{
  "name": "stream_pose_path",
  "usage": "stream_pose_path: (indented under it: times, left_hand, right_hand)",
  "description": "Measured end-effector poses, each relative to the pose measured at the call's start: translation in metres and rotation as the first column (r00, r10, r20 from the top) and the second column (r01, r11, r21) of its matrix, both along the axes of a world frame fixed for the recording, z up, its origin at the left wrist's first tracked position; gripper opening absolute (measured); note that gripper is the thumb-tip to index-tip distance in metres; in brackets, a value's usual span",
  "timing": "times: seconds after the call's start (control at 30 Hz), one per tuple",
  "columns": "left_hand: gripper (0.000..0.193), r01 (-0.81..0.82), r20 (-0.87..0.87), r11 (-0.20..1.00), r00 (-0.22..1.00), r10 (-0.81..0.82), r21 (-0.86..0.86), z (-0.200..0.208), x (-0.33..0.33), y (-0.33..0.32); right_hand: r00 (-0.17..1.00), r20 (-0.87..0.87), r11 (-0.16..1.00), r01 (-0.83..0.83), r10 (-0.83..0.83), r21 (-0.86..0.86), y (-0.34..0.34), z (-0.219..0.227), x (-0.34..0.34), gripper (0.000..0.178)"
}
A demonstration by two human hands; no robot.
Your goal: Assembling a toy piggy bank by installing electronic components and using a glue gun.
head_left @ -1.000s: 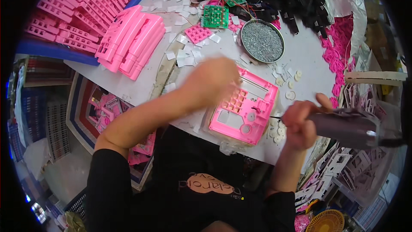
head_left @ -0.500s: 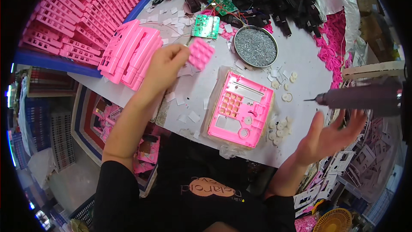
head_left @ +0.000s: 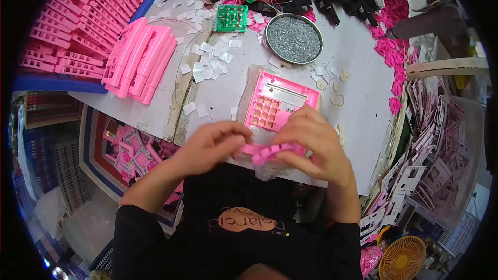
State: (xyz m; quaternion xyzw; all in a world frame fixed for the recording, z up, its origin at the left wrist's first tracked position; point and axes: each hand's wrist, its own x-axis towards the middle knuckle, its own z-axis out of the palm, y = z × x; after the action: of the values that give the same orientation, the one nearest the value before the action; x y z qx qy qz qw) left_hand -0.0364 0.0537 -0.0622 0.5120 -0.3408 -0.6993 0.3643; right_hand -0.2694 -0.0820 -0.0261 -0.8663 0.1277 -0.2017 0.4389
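Note:
A soft pink rubber keypad [head_left: 280, 150], slightly blurred, is pinched in my right hand [head_left: 324, 148] between thumb and fingers. It is tilted over the near edge of a pink plastic housing [head_left: 311, 93]. My left hand [head_left: 210, 148] is by the keypad's left end, its fingers loosely curled and apart with nothing visible between them. The housing lies inner side up on a wrapped pad, with a grid of square key holes showing at its left. My right hand and the keypad hide its nearer part.
A round tin of small screws [head_left: 294, 39] stands behind the housing. A green circuit board [head_left: 231, 18], white paper bits [head_left: 210, 67] and pink housings [head_left: 142, 62] lie to the left. A dark electric screwdriver [head_left: 430, 23] hangs at the upper right, over pink cords [head_left: 389, 54].
The keypad came from the left, near the circuit board, to the housing's near edge, passing from my left hand to my right. My right hand moved in from the right; the screwdriver swung away upward.

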Motion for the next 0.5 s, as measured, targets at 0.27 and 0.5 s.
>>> stream_pose_path:
  times: [0.27, 0.5]
  left_hand:
    - [0.023, -0.174, 0.083, 0.974, 0.979, 0.187, -0.146, -0.013, 0.027, -0.007]
    - [0.021, -0.177, 0.119, 0.974, 0.974, 0.195, -0.142, -0.014, 0.034, -0.005]
  right_hand:
    - [0.941, -0.334, 0.957, -0.143, 0.053, -0.251, -0.043, -0.032, 0.046, 0.017]
    - [0.928, -0.373, 0.926, -0.149, 0.01, -0.346, -0.052, -0.035, 0.058, 0.024]
